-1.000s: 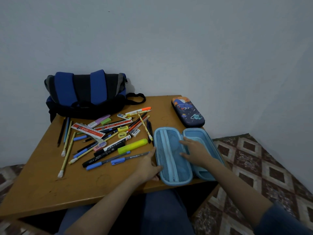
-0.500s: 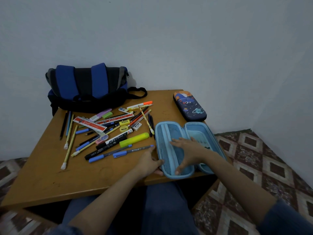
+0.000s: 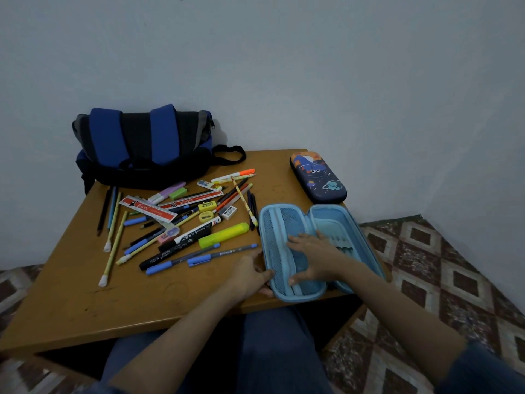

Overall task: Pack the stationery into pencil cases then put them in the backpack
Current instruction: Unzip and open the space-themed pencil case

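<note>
A light blue pencil case (image 3: pixel 336 221) lies open near the table's front right corner, mesh half to the left. My right hand (image 3: pixel 315 257) rests flat on the mesh half with fingers spread. My left hand (image 3: pixel 248 273) grips the case's left rim near the front, thumb under the edge. Left of the case lies a scatter of stationery: a yellow highlighter (image 3: pixel 224 238), blue pens (image 3: pixel 199 258), black markers, pencils, red rulers (image 3: pixel 147 209), erasers and sharpeners. A blue and black backpack (image 3: pixel 142 146) sits at the back left against the wall.
A shut dark blue pencil case with a space print (image 3: pixel 318 177) lies at the back right of the wooden table (image 3: pixel 85 302). The open case overhangs the front edge slightly. Patterned floor tiles (image 3: pixel 426 265) show to the right. My legs are under the table front.
My right hand has slid from the hinge area leftward and forward onto the mesh half. My left hand stays at the case's left rim.
</note>
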`<state>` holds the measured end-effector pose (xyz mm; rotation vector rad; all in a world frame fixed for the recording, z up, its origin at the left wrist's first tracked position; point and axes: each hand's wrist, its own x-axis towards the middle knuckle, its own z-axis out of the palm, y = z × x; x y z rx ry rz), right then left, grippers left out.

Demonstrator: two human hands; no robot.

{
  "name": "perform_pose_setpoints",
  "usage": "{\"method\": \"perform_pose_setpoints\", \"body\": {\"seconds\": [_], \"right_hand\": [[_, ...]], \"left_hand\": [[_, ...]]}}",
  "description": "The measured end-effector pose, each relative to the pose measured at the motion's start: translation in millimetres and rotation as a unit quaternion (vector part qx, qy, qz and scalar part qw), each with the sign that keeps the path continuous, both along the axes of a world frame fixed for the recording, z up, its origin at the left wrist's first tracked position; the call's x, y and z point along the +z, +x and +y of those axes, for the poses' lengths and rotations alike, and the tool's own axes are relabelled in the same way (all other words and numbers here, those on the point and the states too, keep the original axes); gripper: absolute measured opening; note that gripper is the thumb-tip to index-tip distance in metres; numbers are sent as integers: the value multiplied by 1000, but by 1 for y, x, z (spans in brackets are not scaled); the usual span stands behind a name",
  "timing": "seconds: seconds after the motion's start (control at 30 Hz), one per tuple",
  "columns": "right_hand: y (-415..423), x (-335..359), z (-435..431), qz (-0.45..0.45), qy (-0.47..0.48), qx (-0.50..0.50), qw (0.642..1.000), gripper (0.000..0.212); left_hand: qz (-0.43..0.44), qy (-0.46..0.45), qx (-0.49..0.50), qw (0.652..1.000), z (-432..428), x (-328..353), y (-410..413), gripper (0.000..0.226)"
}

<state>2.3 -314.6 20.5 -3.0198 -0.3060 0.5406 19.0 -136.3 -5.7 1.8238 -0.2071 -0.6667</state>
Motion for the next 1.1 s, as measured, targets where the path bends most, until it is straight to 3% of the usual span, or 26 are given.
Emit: {"method": "perform_pose_setpoints", "body": {"seconds": [0.33, 0.57, 1.1], "right_hand": [[20, -11, -1, -136, 51, -84, 986, 51], [39, -16, -1, -189, 51, -103, 975, 32], [99, -10, 9, -211, -25, -148, 966, 43]], "left_hand": [[-21, 21, -17, 999, 1, -1, 1, 47], [-27, 25, -21, 999, 2, -4, 2, 45], [-45, 30, -36, 998, 5, -5, -2, 39]]}}
